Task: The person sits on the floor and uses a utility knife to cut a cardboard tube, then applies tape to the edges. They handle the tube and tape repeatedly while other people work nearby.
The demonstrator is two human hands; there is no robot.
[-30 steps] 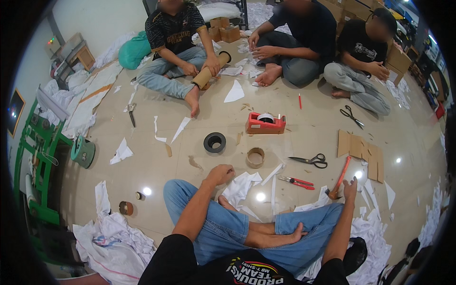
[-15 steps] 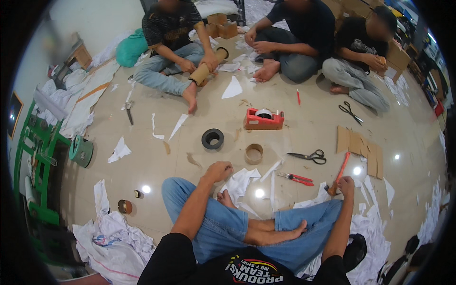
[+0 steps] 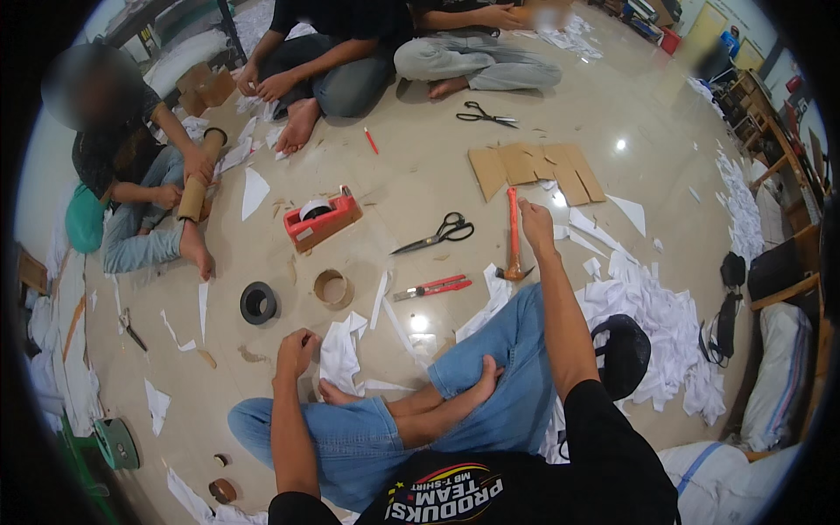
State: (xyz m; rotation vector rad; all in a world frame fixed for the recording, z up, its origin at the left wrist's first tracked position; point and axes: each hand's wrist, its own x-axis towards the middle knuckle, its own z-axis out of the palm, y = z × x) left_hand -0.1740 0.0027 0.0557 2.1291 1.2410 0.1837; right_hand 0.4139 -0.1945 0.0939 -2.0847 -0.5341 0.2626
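Note:
My left hand [image 3: 298,352] hovers over my left knee, its fingers loosely bent with nothing visible in them. Beside it lies a crumpled white cloth [image 3: 341,352]. My right arm stretches forward, and my right hand [image 3: 536,226] is just right of the handle of a hammer [image 3: 514,226]. That red-orange handle points away from me, its head nearest my right knee. My right fingers are partly hidden, so contact with the handle cannot be made out. Flattened brown cardboard pieces [image 3: 535,172] lie beyond that hand. Left of the hammer is a red-handled cutting tool [image 3: 432,288].
Black-handled scissors [image 3: 448,230], a red tape dispenser [image 3: 323,220], a black tape roll [image 3: 258,303] and a brown tape roll [image 3: 333,289] lie on the floor. White cloth scraps [image 3: 647,315] pile up on my right. Across from me sit several people; one holds a cardboard tube [image 3: 199,175].
The view has swung to the right. My right hand has moved forward along the hammer's handle toward the cardboard. My left hand remains near my knee. The hammer seems to lie where it was.

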